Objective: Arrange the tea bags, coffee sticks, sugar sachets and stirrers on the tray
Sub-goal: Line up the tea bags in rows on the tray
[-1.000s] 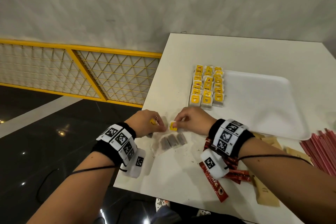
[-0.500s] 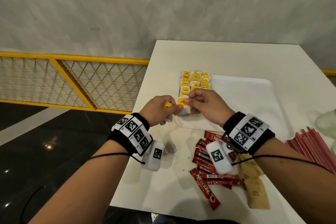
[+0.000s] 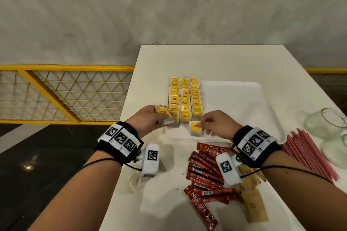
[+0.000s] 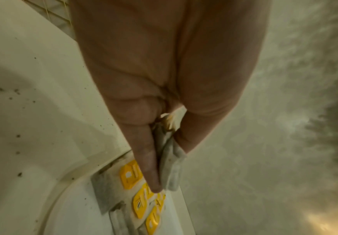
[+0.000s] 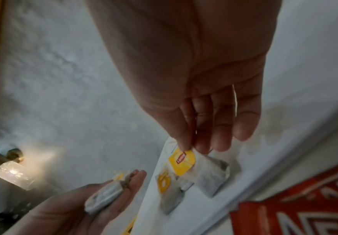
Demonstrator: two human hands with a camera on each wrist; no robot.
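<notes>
Three columns of yellow-tagged tea bags [image 3: 185,97] fill the left end of the white tray [image 3: 244,103]. My right hand [image 3: 203,124] pinches one tea bag [image 3: 196,128] by its tag at the near end of the right column; it touches the tray [image 5: 274,160] in the right wrist view. My left hand [image 3: 162,116] grips a small bunch of tea bags [image 3: 165,116] just left of the tray's near corner; the left wrist view shows the bunch [image 4: 170,165] pressed between thumb and fingers above the rows [image 4: 142,198].
Red coffee sticks [image 3: 204,170] and brown sugar sachets [image 3: 251,200] lie on the white table [image 3: 216,58] near my right wrist. Red stirrers [image 3: 308,154] lie right of the tray, beside a glass jar [image 3: 326,124]. A loose tea bag [image 3: 135,182] sits by the table's left edge.
Both hands moved from the table's near edge up to the tray. My right hand carried its tea bag right and down to the near end of the right column; the left kept its bunch.
</notes>
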